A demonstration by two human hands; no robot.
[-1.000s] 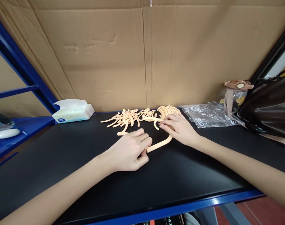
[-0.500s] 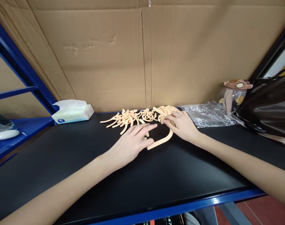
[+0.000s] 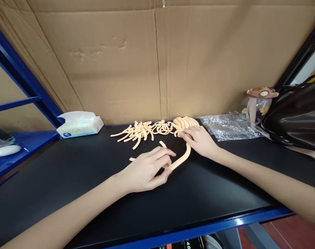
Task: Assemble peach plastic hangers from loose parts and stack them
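Observation:
My left hand (image 3: 150, 169) pinches the near end of a curved beige strip (image 3: 182, 159) between thumb and a finger, low over the black table. My right hand (image 3: 200, 140) is closed at the strip's far end; its fingertips hide what exactly they grip there. Another beige piece (image 3: 162, 144) lies partly hidden under and behind my left hand. Behind the hands, a loose pile of beige pieces (image 3: 140, 131) and some curled ones (image 3: 164, 127) lie at the back. A row of side-by-side strips (image 3: 185, 121) sits just beyond my right hand.
A tissue pack (image 3: 81, 126) stands at the back left, against the cardboard wall (image 3: 108, 69). Clear plastic film (image 3: 230, 128), a lidded bottle (image 3: 262, 103) and a dark bag (image 3: 297, 114) are at the right. The table's blue front edge (image 3: 224, 226) runs below.
My left hand has come nearer and closed on the strip's end. A beige piece by it has come nearer too. My right hand has barely moved.

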